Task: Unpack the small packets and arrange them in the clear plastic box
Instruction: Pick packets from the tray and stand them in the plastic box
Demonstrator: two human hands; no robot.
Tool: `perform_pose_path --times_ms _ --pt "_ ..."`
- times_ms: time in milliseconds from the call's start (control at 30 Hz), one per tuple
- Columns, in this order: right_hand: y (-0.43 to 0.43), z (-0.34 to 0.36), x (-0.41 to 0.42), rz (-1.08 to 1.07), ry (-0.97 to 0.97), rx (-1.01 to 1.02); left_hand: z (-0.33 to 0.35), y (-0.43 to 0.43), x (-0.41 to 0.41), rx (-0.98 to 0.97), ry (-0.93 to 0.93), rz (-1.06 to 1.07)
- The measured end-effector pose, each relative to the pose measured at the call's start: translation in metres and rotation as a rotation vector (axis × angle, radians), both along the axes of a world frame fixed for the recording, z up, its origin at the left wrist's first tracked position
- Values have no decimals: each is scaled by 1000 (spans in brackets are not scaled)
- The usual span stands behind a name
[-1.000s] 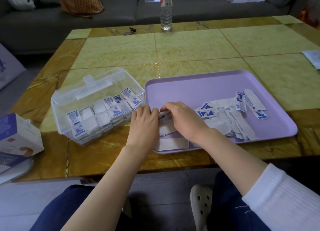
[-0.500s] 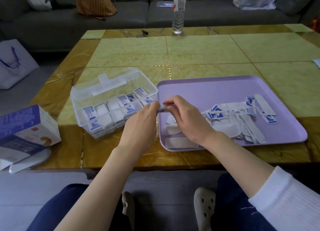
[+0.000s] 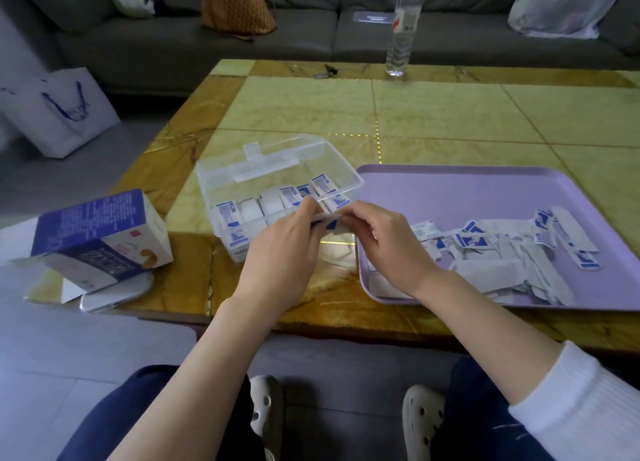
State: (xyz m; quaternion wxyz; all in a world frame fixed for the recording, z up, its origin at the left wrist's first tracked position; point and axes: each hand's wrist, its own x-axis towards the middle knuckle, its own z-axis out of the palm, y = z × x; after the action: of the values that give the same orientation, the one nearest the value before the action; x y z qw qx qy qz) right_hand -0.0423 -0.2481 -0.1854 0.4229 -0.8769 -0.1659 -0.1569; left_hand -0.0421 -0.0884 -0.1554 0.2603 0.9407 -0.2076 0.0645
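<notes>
A worktop (image 3: 450, 114) of yellow-green stone panels with brown borders filled the view. A clear water bottle (image 3: 403, 35) stood upright at its far edge, and a lilac tray (image 3: 467, 194) lay on the right. At the near left corner a blue-and-white carton (image 3: 100, 239) rested tilted on a flat silver item (image 3: 114, 296). Behind ran a grey sofa (image 3: 311, 38) carrying an orange-brown bag (image 3: 235, 7) and a clear plastic bag (image 3: 561, 7). A white paper bag (image 3: 65, 114) stood on the floor.
</notes>
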Motion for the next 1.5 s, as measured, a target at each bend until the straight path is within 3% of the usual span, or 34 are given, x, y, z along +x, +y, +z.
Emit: perform_pose_path --times_ms 200,467,667,800,900,1000,1167,1500 --pt "17 16 -3 2 -56 40 9 19 -3 -193 -114 66" --pt "51 45 -5 65 110 183 16 44 1 -416 -162 53" --pt "70 63 8 57 202 157 16 57 9 -512 -188 138" --pt "71 78 27 -62 153 32 11 74 18 -338 -177 320" --pt "70 78 56 -135 231 -128 9 85 23 -144 20 425" --pt "74 69 77 -183 372 -262 6 88 23 -115 161 423" --pt "85 54 102 -282 553 -396 5 91 21 -74 156 392" --pt "105 42 111 -265 583 -593 1 91 21 -50 153 392"
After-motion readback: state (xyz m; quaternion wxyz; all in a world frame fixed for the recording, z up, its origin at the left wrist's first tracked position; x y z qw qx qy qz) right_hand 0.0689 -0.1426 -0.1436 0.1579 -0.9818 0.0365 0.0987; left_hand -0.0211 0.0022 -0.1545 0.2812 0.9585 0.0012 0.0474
